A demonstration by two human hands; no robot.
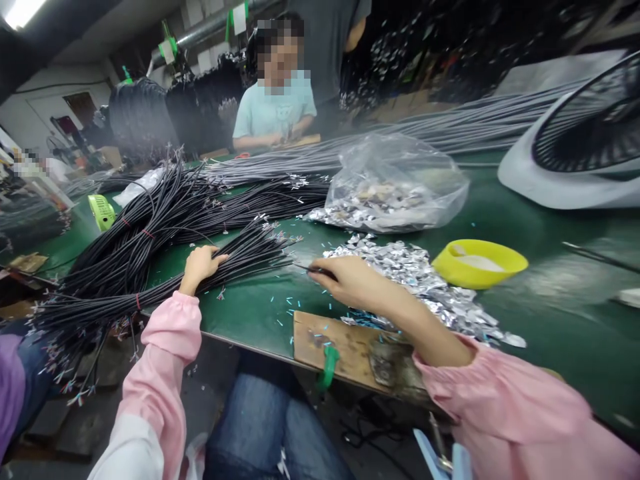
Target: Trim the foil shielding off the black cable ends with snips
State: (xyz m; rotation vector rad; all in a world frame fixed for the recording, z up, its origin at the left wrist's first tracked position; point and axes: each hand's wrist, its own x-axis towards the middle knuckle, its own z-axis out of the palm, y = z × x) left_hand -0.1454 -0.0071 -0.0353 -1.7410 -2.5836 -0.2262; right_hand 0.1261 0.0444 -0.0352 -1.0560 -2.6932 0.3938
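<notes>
My left hand (201,265) is closed over a bundle of black cables (245,257) on the green table, its thumb and fingers pressed on them near the stripped ends. Coloured wires show at the cable ends, which point toward my right hand (345,279). Held in that hand is a thin, dark, pointed tool, apparently tweezers (303,267), with its tip just right of the cable ends. Below and behind the right hand lies a pile of silver foil scraps (415,273). Small blue bits (289,302) are scattered on the table between the hands.
A clear plastic bag (400,193) of scraps, a yellow bowl (480,265) and a white fan (575,147) stand to the right. A wooden board (320,337) with a green clamp (329,367) sits at the front edge. More cables (135,233) heap leftward; a person (275,107) works opposite.
</notes>
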